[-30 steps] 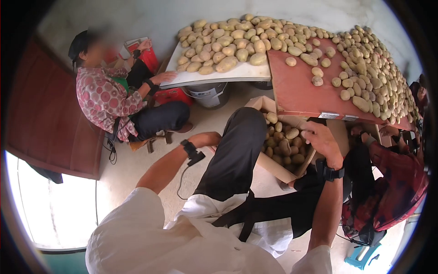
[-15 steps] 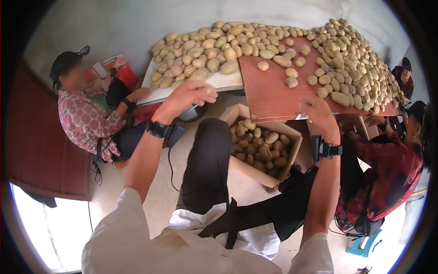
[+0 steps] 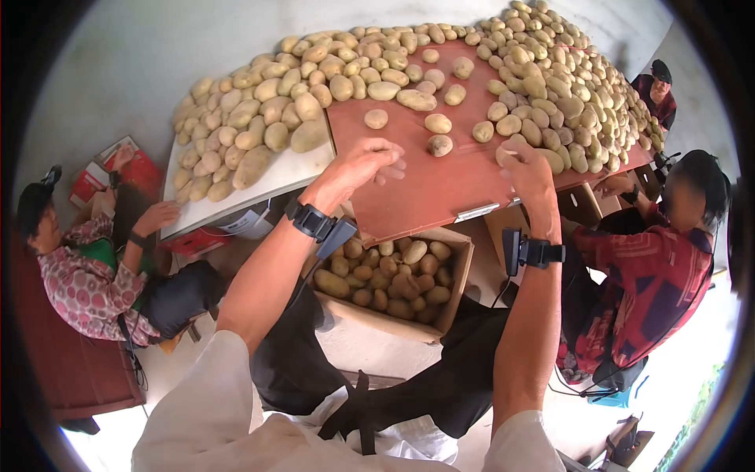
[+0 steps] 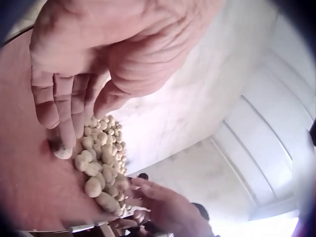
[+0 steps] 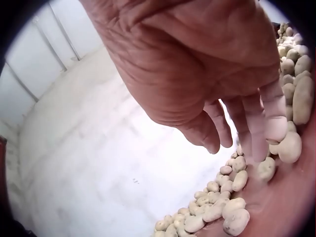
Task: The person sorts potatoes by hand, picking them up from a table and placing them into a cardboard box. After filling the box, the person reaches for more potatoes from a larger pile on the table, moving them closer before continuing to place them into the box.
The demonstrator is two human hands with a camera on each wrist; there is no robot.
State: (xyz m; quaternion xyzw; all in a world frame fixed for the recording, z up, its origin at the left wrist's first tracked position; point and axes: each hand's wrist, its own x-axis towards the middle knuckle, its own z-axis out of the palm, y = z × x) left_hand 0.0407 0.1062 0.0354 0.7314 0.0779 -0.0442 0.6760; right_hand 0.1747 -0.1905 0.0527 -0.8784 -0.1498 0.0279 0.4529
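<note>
In the head view my left hand (image 3: 358, 171) is over the red-brown board (image 3: 409, 197), its fingers loosely bent and holding nothing. The left wrist view shows those fingers (image 4: 63, 106) pointing down toward the board. My right hand (image 3: 531, 179) reaches to the near edge of the large potato heap (image 3: 550, 86). Its relaxed fingers (image 5: 254, 123) hang in front of potatoes (image 5: 290, 147) in the right wrist view, with nothing gripped. A few loose potatoes (image 3: 438, 123) lie on the board between the hands. Below the board's front edge, a cardboard box (image 3: 460, 271) holds many potatoes (image 3: 385, 283).
More potatoes (image 3: 236, 130) cover a white tabletop (image 3: 303, 164) at the left. One person (image 3: 94, 275) sits at the left, another (image 3: 637, 267) at the right, and a third (image 3: 657, 94) is farther back. A bucket (image 3: 252, 224) stands under the white top.
Both hands have moved forward from around the box to over the board. My left hand rose from beside the knee. The head view has shifted right, and my legs now straddle the box.
</note>
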